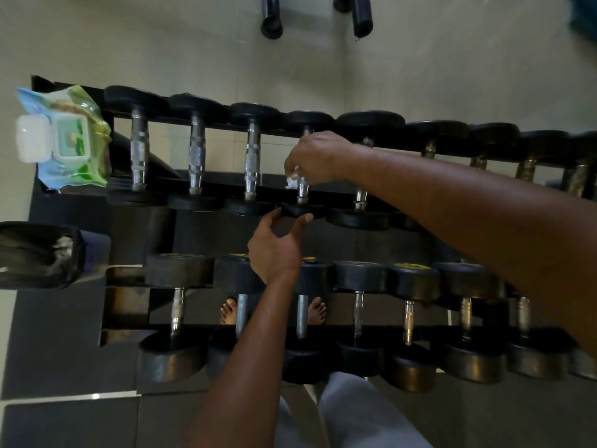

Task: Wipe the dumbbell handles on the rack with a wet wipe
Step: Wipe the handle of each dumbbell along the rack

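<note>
Now, upper tier of the rack, fourth dumbbell from the wipes pack. My right hand pinches the wet wipe around its handle, whose axis runs toward me. My left hand grips the near head; next stroke likely along that axis.

Gym indicated: black two-tier steel rack loaded with black round-headed, chrome-handled dumbbells; tiled floor seen.

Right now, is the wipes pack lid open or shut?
Open: the wipes pack has its white lid flipped out to the left, away from the dispenser frame.
</note>
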A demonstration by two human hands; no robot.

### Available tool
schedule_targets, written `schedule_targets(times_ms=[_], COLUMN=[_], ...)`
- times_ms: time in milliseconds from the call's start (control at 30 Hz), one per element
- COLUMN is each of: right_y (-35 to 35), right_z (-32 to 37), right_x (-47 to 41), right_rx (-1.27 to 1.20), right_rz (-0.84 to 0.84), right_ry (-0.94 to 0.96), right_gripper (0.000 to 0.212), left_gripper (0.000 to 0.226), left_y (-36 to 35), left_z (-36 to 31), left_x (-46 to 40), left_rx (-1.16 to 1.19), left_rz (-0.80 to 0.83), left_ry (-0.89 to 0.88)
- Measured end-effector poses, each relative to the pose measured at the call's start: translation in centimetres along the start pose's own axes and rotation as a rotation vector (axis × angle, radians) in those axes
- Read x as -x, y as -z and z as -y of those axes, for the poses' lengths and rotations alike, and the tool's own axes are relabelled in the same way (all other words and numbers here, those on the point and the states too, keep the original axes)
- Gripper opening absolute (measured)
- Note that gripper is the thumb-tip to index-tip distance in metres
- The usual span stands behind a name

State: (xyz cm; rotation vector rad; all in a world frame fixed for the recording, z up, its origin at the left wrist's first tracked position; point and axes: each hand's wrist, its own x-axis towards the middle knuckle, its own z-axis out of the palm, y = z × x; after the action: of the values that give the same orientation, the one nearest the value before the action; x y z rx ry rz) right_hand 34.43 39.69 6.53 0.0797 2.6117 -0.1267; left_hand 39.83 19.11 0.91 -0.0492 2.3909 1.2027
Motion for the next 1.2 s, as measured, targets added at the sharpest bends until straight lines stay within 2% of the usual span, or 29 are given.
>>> schedule_targets(times_ms=[200, 433, 533, 667, 733, 800, 933, 1200], right_y=[-0.2, -1.3, -1.9, -3.1, -3.4, -3.3, -2.8, -3.7], right_z=[1.2, 2.1, 1.2, -0.3, -0.6, -0.8, -0.6, -1.8], right_x=[0.9, 2.2, 3.0, 5.6, 7.5, 9.6, 13.9, 16.7], right_rx=[0.009, 0.015, -0.229, -0.909, -1.140, -1.239, -1.358, -1.598], right_rz=[0.054, -0.027, -0.105, -0.195, -0.239, -0.307, -0.426, -0.444], right_ry=[0.062, 0.088, -0.025, -0.283, -0.356, -0.387, -0.431, -0.554], right_gripper=[0.035, 0.021, 0.019, 0.025, 0.027, 0.026, 0.023, 0.029], left_gripper=[0.070, 0.071, 0.070, 0.062, 0.047, 0.035, 0.036, 0.036], left_y=[0.3, 0.3, 0.5, 1.2, 1.9, 2.7, 3.5, 0.0], left_z=[-0.3, -0.3, -0.5, -1.2, -1.7, -2.4, -4.6, -6.5], left_x=[-0.4, -0.1, -0.2, -0.1, 0.4, 1.2, 2.8, 3.9], left_rx=[0.008, -0.025, -0.082, -0.148, -0.199, -0.226, -0.233, -0.204], left_rz=[0.044, 0.050, 0.035, 0.067, 0.095, 0.136, 0.225, 0.384], left_ry=[0.020, 0.006, 0.000, -0.023, -0.058, -0.096, -0.168, -0.234])
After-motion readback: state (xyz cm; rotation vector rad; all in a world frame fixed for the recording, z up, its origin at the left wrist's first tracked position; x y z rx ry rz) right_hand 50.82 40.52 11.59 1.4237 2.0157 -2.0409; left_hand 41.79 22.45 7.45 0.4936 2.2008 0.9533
